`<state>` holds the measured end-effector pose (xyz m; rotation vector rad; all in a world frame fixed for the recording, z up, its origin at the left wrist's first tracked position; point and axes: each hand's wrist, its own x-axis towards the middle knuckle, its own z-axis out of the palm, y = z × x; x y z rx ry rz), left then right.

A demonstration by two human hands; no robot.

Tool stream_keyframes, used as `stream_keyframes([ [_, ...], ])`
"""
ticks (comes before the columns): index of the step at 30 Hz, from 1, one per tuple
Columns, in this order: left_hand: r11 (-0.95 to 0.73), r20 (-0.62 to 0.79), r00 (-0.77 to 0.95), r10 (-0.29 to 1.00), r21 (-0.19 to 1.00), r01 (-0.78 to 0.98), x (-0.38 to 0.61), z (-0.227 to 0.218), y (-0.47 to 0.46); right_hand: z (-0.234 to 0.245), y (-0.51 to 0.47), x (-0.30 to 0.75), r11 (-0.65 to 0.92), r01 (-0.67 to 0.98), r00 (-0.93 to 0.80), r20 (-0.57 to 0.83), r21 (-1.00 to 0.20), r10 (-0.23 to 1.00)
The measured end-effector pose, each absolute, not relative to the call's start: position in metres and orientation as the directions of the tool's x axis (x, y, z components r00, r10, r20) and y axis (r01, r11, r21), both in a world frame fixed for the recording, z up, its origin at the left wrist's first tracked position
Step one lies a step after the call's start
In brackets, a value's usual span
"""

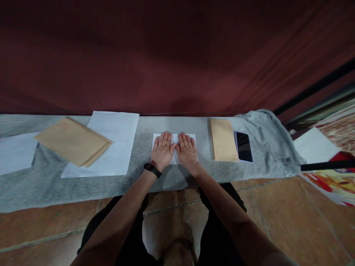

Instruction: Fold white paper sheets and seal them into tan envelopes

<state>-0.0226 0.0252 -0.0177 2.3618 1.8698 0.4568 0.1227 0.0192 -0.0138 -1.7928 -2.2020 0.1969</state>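
Note:
A small folded white paper (174, 138) lies on the grey cloth (144, 177) in front of me. My left hand (162, 150) and my right hand (188, 151) rest flat on it side by side, fingers stretched out and pointing away from me. Both palms press down on the paper, which shows only around and between the fingers. A black band (152, 170) circles my left wrist.
A stack of brown envelopes (72, 141) sits on white sheets (111, 147) at the left. Another brown envelope (222, 139) and a black phone (243, 146) lie at the right. A dark red curtain (166, 55) hangs behind. Tiled floor (277, 214) lies nearer me.

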Motion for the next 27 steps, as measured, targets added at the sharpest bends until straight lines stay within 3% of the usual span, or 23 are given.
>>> stream_keyframes([
  [15,-0.123,0.231,0.057,0.971,0.281,0.952,-0.043,-0.015,0.017,-0.024,0.023,0.146,0.152,0.950,-0.085,0.242,-0.274,0.967],
  [19,-0.351,0.193,0.305,0.932,0.287,0.891,-0.035,-0.004,0.001,-0.013,0.025,0.155,0.134,0.944,-0.077,0.193,-0.303,0.978],
  [22,-0.556,0.162,0.533,0.830,0.314,0.770,-0.026,0.002,-0.017,0.000,0.023,0.158,0.290,0.877,-0.254,0.143,-0.383,0.957],
  [27,-0.690,0.112,0.708,0.697,0.375,0.619,-0.021,0.003,-0.038,0.015,0.007,0.152,0.592,0.622,-0.670,0.041,-0.513,0.741],
])
